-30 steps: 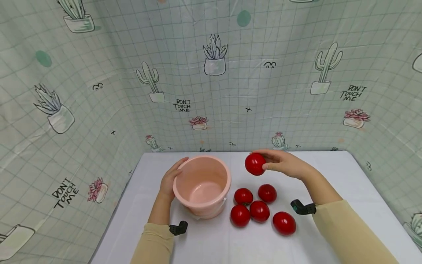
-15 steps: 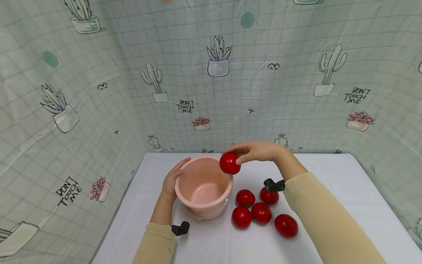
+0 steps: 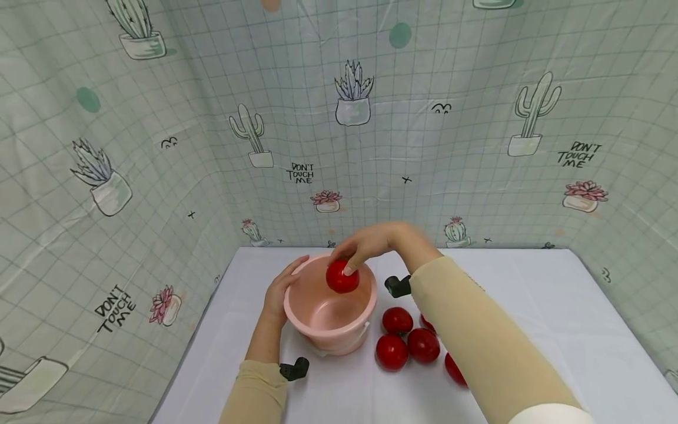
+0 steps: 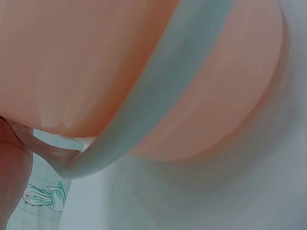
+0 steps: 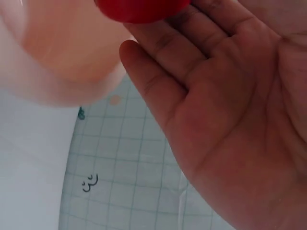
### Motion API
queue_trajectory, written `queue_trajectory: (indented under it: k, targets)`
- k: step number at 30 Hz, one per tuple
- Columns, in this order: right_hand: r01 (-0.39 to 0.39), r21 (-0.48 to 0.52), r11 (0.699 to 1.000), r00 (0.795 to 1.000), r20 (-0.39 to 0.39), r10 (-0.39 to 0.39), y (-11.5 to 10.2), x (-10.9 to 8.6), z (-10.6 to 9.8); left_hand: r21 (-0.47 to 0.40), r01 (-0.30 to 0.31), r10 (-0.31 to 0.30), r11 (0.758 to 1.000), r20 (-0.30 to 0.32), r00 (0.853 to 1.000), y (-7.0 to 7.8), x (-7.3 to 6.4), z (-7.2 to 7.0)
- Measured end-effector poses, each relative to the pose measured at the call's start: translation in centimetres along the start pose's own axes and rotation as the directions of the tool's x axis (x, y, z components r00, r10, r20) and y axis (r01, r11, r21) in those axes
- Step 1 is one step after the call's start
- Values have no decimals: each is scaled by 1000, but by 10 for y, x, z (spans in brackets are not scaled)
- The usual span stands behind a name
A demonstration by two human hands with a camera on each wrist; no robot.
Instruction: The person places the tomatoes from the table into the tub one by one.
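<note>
In the head view my right hand [image 3: 364,242] pinches a red tomato [image 3: 341,277] between thumb and fingers, over the mouth of a pink bucket [image 3: 331,335]. The right wrist view shows the underside of that tomato [image 5: 144,10] at the fingers, beside the bucket's rim [image 5: 72,93]. My left hand [image 3: 278,294] holds the bucket at its left side, fingers over the rim. In the left wrist view the pale handle [image 4: 144,100] hangs across the bucket's outer wall [image 4: 206,115]. The bucket's visible floor holds nothing.
Several more tomatoes [image 3: 392,352] lie on the white table [image 3: 339,394] to the right of the bucket, some partly behind the right sleeve [image 3: 477,330]. A cactus-print cloth [image 3: 413,135] hangs behind and at both sides.
My right hand has carried the tomato leftward from beyond the bucket's right side to above its opening. The right sleeve now covers part of the loose tomatoes. The left hand stays on the bucket.
</note>
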State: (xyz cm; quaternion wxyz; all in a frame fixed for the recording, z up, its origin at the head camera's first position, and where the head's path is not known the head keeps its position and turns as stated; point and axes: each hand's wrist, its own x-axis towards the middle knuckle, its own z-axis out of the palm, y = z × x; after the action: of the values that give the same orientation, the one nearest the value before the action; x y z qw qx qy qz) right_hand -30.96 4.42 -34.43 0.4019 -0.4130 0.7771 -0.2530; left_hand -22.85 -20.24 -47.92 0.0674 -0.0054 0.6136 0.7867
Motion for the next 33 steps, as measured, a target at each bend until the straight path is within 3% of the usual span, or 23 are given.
queue_trajectory:
  k: [6,12,20,25,28,33]
  targets:
    - [-30,-133,991,998,49,37,-14,27,6,4,-2,3,1000,-23,1000,0,-1,-1]
    - [-115,-229,967,989,61,133,-18,47,13,-1,-15,15,1000,1,1000,-1,1,-2]
    - [-224,-109,968,965,111,236,-3,61,29,23,-14,14,1000,-17,1000,-3,0,0]
    - [-291,-78,954,948,114,298,0,64,37,6,-24,24,1000,-9,1000,-2,1,1]
    - [-282,-122,952,945,134,298,3,67,39,0,-29,29,1000,-5,1000,-1,1,1]
    - [-237,-148,960,958,128,256,4,68,40,16,-18,18,1000,-18,1000,-1,1,0]
